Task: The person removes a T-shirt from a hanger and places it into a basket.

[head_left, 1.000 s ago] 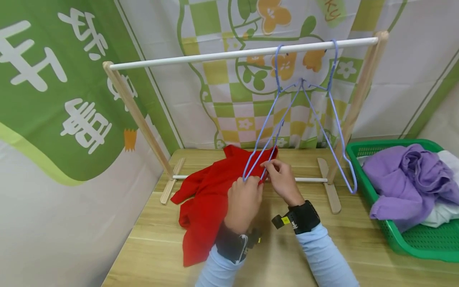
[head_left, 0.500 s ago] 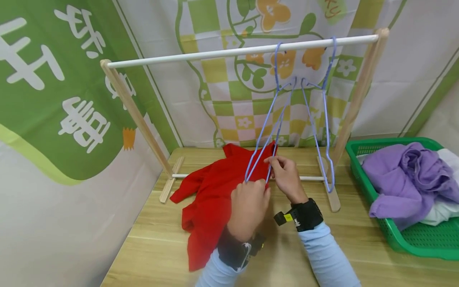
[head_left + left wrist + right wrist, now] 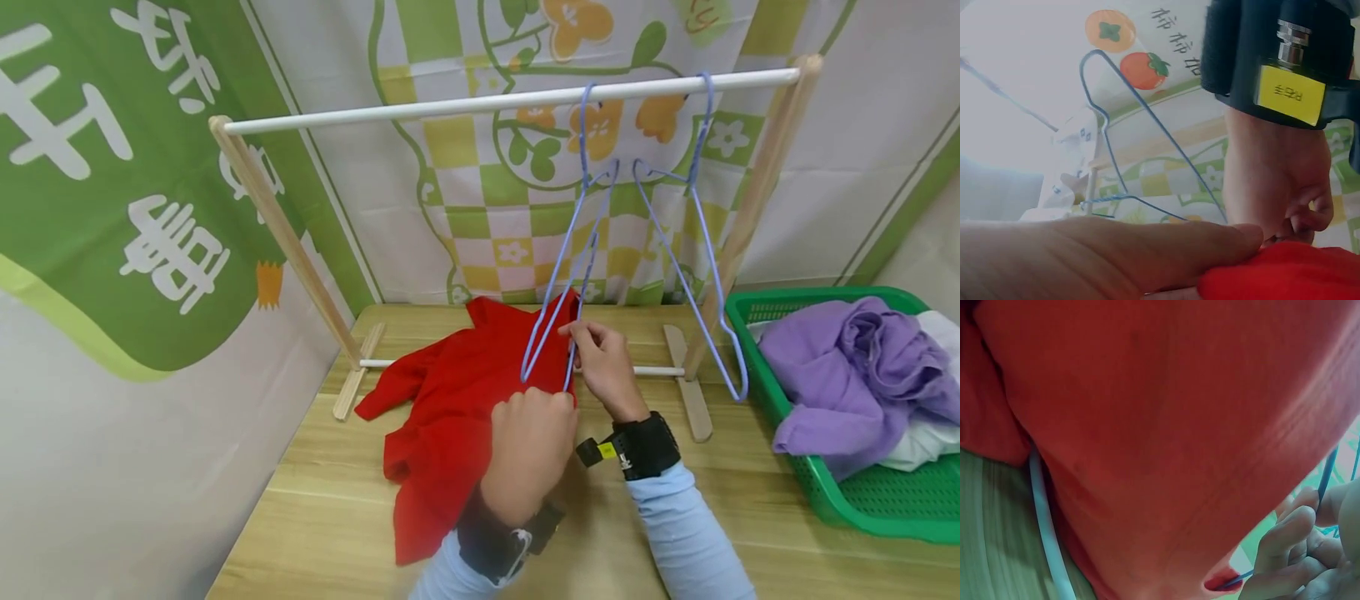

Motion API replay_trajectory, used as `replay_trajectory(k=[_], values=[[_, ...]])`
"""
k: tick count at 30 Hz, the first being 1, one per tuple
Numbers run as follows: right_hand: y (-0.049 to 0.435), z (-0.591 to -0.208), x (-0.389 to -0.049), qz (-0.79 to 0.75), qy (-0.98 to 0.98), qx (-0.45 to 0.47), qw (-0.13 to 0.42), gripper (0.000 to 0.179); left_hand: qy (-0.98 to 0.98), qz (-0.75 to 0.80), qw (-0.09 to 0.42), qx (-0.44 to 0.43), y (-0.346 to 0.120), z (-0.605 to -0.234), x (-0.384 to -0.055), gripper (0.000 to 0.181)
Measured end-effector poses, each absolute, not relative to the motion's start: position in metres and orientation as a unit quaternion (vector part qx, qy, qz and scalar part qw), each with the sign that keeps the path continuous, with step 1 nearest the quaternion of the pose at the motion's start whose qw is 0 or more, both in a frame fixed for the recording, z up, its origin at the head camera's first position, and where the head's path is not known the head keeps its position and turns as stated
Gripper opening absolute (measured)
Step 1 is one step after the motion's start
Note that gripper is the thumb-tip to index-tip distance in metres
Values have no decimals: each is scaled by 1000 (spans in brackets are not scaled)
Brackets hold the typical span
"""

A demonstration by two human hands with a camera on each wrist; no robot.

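Note:
A red shirt (image 3: pixel 465 375) lies spread on the wooden table, partly under the rack. My left hand (image 3: pixel 532 446) grips its right edge, the thumb (image 3: pixel 1222 240) pressed on the cloth in the left wrist view. Close beyond it, my right hand (image 3: pixel 606 367) pinches the thin wire of a blue hanger (image 3: pixel 587 287). In the right wrist view, wire (image 3: pixel 1329 472) shows between the fingers, and a piece enters a small opening in the red cloth (image 3: pixel 1166 444). The rest of this hanger is hidden by hands and shirt.
Two blue wire hangers (image 3: pixel 564 242) (image 3: pixel 703 229) hang from the white rod (image 3: pixel 420 108) of a wooden rack; the left one overlaps the shirt in the head view. A green basket (image 3: pixel 832 500) at right holds purple clothing (image 3: pixel 855 375) and white cloth.
My left hand has shifted right and toward me with the shirt's edge. My right hand has moved slightly right. The right-hand hanging hanger swung left and then back right.

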State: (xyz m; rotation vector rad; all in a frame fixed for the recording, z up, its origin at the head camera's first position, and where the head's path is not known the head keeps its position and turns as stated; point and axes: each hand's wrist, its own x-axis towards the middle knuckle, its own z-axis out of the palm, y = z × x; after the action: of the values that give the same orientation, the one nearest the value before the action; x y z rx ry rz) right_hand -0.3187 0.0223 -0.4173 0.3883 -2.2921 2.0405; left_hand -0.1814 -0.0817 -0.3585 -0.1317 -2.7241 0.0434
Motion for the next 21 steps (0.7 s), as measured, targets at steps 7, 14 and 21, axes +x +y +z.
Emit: replay_trajectory(k=[7,14,21], values=[[27,-417,-324,679,-723,122,38,41,-983,34,171,-58,-82,-347,-172,26],[32,-416,-326,685,-719,109,42,39,-980,46,168,-98,-87,-342,-165,25],[36,-417,-328,710,-697,98,19,39,-977,44,180,-107,-95,-339,-161,25]])
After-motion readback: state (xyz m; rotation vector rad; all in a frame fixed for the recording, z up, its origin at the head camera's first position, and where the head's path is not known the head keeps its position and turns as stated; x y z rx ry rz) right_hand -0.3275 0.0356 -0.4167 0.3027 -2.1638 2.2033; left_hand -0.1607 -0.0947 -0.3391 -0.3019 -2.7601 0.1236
